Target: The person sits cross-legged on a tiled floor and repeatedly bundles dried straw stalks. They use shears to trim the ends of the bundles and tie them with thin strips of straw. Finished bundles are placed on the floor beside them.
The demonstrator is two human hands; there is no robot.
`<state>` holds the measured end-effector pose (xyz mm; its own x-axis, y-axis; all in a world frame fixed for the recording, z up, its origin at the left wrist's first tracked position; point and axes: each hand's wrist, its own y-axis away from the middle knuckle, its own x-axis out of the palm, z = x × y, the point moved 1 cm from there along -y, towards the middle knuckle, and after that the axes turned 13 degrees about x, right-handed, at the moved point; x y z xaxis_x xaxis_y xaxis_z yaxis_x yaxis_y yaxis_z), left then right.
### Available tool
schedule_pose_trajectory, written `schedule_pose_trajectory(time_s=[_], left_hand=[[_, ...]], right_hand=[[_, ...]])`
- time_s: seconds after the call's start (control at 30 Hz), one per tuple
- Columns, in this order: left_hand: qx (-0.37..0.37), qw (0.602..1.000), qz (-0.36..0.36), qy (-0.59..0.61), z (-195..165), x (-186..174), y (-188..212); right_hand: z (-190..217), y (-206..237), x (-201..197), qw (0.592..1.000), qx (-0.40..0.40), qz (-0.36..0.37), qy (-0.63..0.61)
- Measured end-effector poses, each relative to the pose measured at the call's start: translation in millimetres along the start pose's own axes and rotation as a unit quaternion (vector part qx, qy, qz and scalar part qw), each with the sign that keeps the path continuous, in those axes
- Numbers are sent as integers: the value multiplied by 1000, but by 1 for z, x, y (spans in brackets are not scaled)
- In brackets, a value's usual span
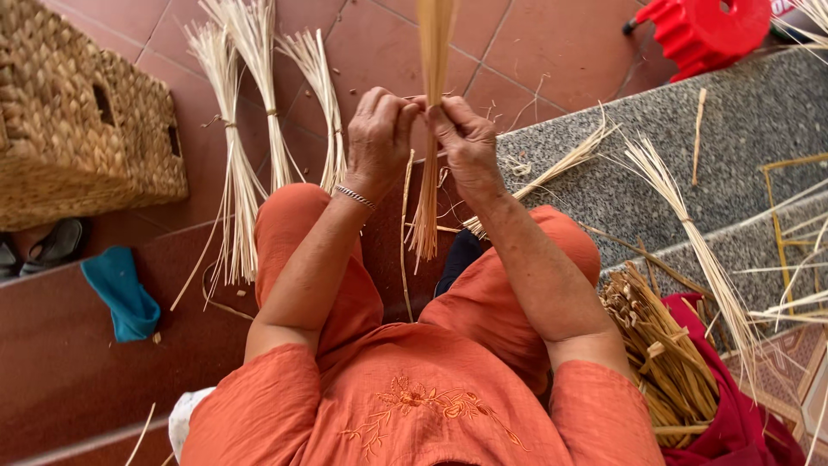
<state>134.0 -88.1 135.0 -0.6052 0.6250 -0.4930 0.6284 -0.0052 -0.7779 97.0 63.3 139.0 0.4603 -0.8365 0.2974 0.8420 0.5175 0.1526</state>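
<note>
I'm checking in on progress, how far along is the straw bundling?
Three tied bundles already lie on the floor. Left hand and right hand grip a fresh bundle at its middle, apparently tying it. Loose straw on the step and a pile of stalks remain unbundled.

Woven basket (82, 129) far left, tied bundles (237, 173) beside it, stool (707, 30) upper right

There are no boxes with labels, no signs and no screens here. Nothing in view has a wrapper or a sticker on it.
</note>
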Motion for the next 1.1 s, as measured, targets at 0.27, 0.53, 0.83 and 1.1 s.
schedule_pose_trajectory(time_s=[0.27, 0.53, 0.83, 1.1], left_hand=[[-9, 998, -21, 58, -9, -9, 1], [42, 995, 89, 31, -15, -15, 0], [9, 992, 56, 113, 4, -9, -3], [-42, 991, 102, 81, 11, 15, 17]], right_hand=[[6, -9, -8, 999, -5, -26, 34], [2, -7, -13, 995, -56, -47, 71], [4, -2, -3, 997, -7, 1, 82], [13, -1, 0, 1000, 4, 16, 19]])
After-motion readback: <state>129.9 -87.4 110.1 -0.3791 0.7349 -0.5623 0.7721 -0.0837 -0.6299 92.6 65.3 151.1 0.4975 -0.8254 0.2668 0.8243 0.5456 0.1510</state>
